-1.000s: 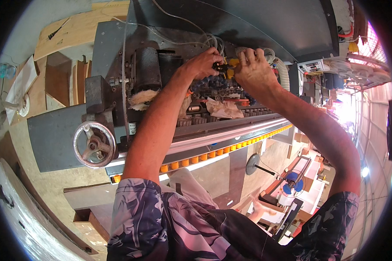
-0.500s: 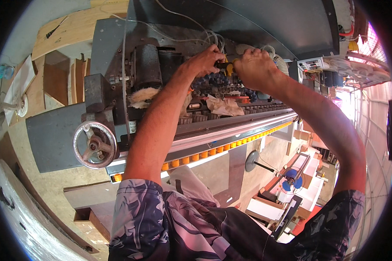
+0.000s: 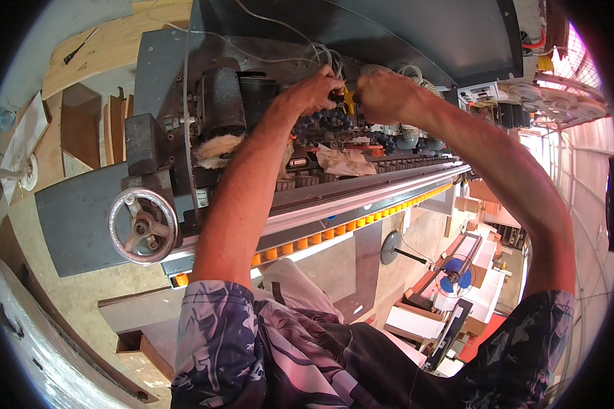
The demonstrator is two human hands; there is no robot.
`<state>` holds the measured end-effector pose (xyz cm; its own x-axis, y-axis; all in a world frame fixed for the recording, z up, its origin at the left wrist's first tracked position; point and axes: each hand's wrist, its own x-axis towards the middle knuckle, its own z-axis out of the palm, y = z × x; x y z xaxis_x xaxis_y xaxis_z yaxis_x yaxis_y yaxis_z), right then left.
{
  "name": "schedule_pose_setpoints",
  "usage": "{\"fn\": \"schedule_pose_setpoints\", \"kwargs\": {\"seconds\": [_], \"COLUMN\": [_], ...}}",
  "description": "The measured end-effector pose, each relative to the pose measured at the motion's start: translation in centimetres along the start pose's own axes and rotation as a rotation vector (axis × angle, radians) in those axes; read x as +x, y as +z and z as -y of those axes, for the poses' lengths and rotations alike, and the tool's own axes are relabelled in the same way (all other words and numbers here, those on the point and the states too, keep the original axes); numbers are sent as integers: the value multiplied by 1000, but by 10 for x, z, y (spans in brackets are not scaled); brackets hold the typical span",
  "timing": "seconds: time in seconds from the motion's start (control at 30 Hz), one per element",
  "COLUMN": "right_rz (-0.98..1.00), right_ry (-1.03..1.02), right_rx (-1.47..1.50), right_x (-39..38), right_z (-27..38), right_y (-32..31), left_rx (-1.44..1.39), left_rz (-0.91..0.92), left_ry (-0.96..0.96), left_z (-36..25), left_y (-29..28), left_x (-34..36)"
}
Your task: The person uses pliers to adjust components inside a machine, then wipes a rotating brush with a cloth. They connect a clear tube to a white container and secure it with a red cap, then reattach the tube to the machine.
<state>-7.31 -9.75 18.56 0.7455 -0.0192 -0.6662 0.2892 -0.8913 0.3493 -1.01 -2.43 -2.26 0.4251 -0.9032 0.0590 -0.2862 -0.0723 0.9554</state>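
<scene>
Overhead, a large grey woodworking machine (image 3: 95, 211) is seen spreading well beyond the fingers on every side, its dark hood (image 3: 402, 34) rising just above the fingertips. Below the fingers, a long pale metal rail (image 3: 361, 198) is laid across the machine, and a row of orange rollers (image 3: 334, 230) is strung along beneath it. Far below and to the left of the fingers, a round grey handwheel (image 3: 143, 226) is mounted on the machine's face. Directly left of the fingers, a dark motor housing (image 3: 222, 102) is set, with a fluffy cream buffing pad (image 3: 215, 150) just under it. A crumpled pale rag (image 3: 344, 161) is left lying a little below the fingers, on the machine's inner parts. Thin white cables (image 3: 280, 27) are looped down from above to a spot beside the fingertips. The left hand (image 3: 314, 90) is raised with its fingers curled closed around the dark end of a small yellow-handled tool (image 3: 348, 99), which is held between the two hands, inside the machine. The right hand (image 3: 382, 94) is closed in a fist just beside the tool's yellow part, touching it; whether it is truly gripped there cannot be told, since the fingers are turned away.
</scene>
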Motion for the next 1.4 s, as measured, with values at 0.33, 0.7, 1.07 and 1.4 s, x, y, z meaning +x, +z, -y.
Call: {"fn": "schedule_pose_setpoints", "kwargs": {"seconds": [0.33, 0.7, 1.07, 1.4], "right_rz": [100, -210, -612, -863], "right_ry": [142, 538, 301, 26], "right_rx": [39, 1378, 964, 1240], "right_x": [-17, 7, 72, -116], "right_z": [1, -115, -90, 29], "right_y": [-28, 181, 237, 185], "left_rx": [192, 836, 984, 378], "left_rz": [2, 127, 275, -332], "left_ry": [46, 109, 421, 55], "left_z": [-6, -98, -78, -100], "left_y": [-6, -32, -29, -39], "left_x": [1, -5, 8, -39]}}
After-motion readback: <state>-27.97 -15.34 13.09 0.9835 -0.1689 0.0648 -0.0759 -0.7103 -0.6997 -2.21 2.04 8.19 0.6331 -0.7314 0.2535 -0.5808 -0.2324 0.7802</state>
